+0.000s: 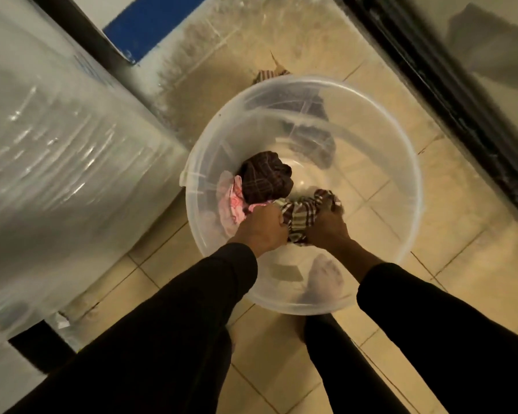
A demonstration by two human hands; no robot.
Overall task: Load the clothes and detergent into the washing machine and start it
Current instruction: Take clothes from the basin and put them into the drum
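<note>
Sleeves: black, both forearms reach down into the bucket.
Left hand [259, 227]: fingers curled round the near end of the striped cloth [301, 215].
Right hand [326, 227]: gripping the same cloth's other end, fingers buried in the folds.
Striped cloth: brown-and-cream, bunched between the two fists, inside the clear bucket [395, 144].
Pink cloth [234, 201]: just left of the left fist.
Dark plaid garment [265, 176]: just beyond the left fist, touching the pink cloth.
Washing machine [57, 150]: white, plastic-wrapped, far left of the grip.
Floor [446, 264]: beige tiles.
</note>
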